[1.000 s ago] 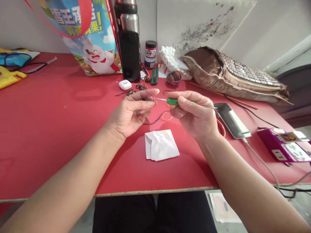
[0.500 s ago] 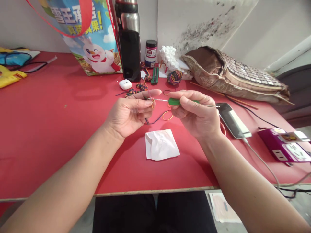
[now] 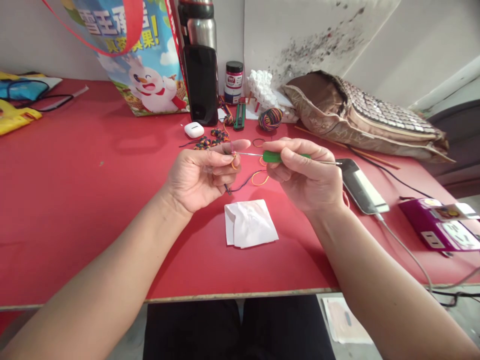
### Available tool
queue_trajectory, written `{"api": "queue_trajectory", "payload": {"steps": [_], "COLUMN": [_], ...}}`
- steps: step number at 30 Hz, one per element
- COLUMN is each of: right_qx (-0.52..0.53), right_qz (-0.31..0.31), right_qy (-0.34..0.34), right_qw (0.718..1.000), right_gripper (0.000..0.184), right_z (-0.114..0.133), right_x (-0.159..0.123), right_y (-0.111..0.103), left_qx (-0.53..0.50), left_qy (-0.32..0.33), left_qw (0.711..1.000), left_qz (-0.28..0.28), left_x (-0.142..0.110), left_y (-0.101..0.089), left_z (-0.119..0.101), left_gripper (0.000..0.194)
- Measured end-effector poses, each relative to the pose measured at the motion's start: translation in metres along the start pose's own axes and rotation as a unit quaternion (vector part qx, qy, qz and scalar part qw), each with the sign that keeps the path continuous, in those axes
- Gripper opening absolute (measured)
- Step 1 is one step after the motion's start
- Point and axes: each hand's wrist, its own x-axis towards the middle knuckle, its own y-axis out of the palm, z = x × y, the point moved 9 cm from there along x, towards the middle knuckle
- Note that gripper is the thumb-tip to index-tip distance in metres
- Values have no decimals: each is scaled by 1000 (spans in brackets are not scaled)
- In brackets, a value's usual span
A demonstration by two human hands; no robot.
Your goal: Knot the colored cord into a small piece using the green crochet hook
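Note:
My right hand point(image 3: 309, 172) is closed round the green handle of a crochet hook point(image 3: 271, 156), whose thin metal shaft points left. Pinched between the thumb and fingers of my left hand point(image 3: 206, 175) is a small piece of multicoloured yarn point(image 3: 234, 154), and the hook's tip reaches it there. Loose yarn strands point(image 3: 258, 178) hang between the two hands. Behind my left fingers lie several crocheted yarn pieces point(image 3: 202, 143). A ball of multicoloured yarn point(image 3: 270, 119) rests farther back. The stitches at the hook's tip are too small to make out.
A folded white napkin point(image 3: 251, 223) lies on the red table point(image 3: 93, 210) below my hands. Behind stand a black phone point(image 3: 201, 85), a jar point(image 3: 234, 82) and a printed bag point(image 3: 150, 60). To the right are a charging phone point(image 3: 362, 186) and a purple power strip point(image 3: 431, 225).
My right hand and the crochet hook have shifted slightly to the right, and more of the shaft shows near the yarn. My left hand keeps its pinch almost in place.

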Motion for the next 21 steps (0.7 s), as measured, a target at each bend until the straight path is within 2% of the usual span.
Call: {"api": "queue_trajectory", "payload": {"steps": [9,17,21], "right_qx": [8,2,0], "right_qz": [3,-3,-8], "right_qy": [-6,-7,-3], "right_qw": [1000,1000,1000], "right_gripper": [9,11,12], "right_z": [1,-1,-1], "right_x": [0,0,0], "right_y": [0,0,-1], "left_qx": [-13,30,32], "left_qy": [-6,20,30], "left_qw": [1000,999,998], "left_qz": [-1,-41,-39], "left_x": [1,-1,-1], "left_y": [0,-2,0], "left_z": [1,-3,-5], "left_gripper": [30,30,29]}}
